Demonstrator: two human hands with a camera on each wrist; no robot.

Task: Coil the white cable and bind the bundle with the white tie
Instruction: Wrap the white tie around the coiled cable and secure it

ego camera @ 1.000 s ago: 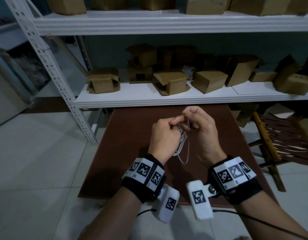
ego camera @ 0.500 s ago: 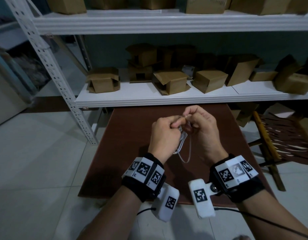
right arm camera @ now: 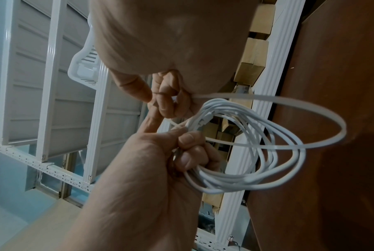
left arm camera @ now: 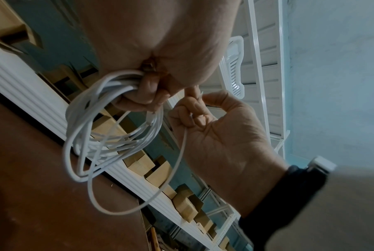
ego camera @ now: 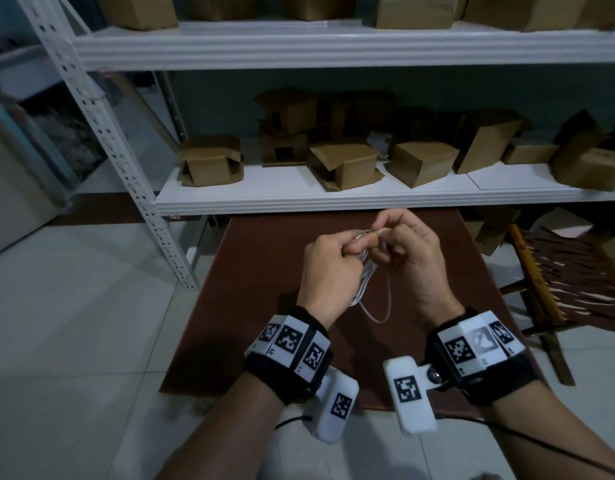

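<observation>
My left hand (ego camera: 354, 244) grips the coiled white cable (ego camera: 365, 278) at its top, above the brown table (ego camera: 264, 278). The coil hangs below the fist in several loops (left arm camera: 117, 81). My right hand (ego camera: 382, 233) is right against the left and pinches the thin white tie (ego camera: 389, 296). In the right wrist view the flat tie (right arm camera: 267, 98) swings out in a wide loose loop and passes through the cable coil (right arm camera: 224, 185). There the right hand (right arm camera: 160, 100) pinches one end of the tie, and the left hand (right arm camera: 188, 144) holds the bundle. The tie's far end is hidden between the fingers.
A white metal shelf (ego camera: 333, 199) with several brown cardboard boxes (ego camera: 344, 164) stands just behind the table. A wooden slatted chair (ego camera: 558, 271) lies at the right. Pale floor tiles (ego camera: 74, 323) surround the table on the left and front.
Both hands have stayed together over the table. The right fingers have shifted slightly at the tie, and the hanging loop has swayed a little to the right.
</observation>
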